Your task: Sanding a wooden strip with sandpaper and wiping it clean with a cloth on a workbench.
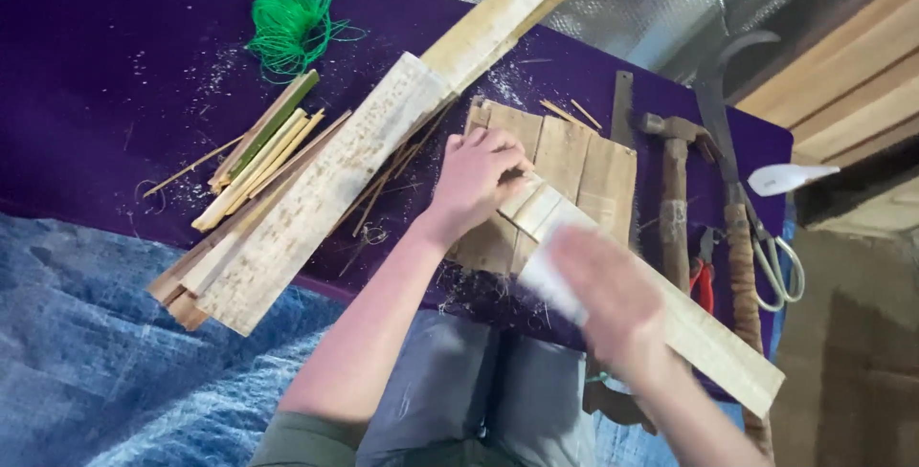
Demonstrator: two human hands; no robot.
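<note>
Bamboo slat (670, 319) is pinned at its upper end by closed left hand (476, 180); blurred right hand (613, 300) is laid mid-slat, grip unclear.

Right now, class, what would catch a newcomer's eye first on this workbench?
The left hand presses one end of a long pale bamboo slat at centre, while the blurred right hand rubs a pale pad along it. A bright green coil of string lies top left on the purple cloth; a rusty hammer lies right.
</note>
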